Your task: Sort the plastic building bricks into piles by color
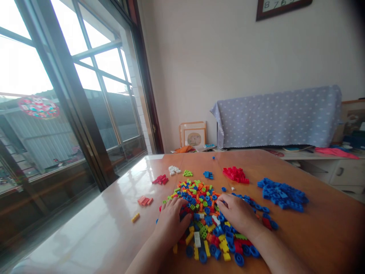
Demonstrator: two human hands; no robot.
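Observation:
A mixed pile of toy building bricks (pixel 202 230) in blue, yellow, green, red, orange and white lies on the table in front of me. On its left side rests my left hand (pixel 173 219), palm down, fingers stretched over the bricks and thumb apart. My right hand (pixel 238 213) is at the pile's right side. Its fingers are bent inward, with thumb and forefinger close together among the bricks; whatever lies between the fingertips is hidden. Several blue wheel-like pieces (pixel 238 259) lie along the near edge of the pile.
Sorted groups surround the pile: blue bricks (pixel 282 194), red bricks (pixel 235 174), dark pink bricks (pixel 160 179), white bricks (pixel 174 170), green bricks (pixel 187 173), small blue bricks (pixel 208 175), salmon bricks (pixel 145 201) and a yellow brick (pixel 135 217). The brown table (pixel 108 236) adjoins a window.

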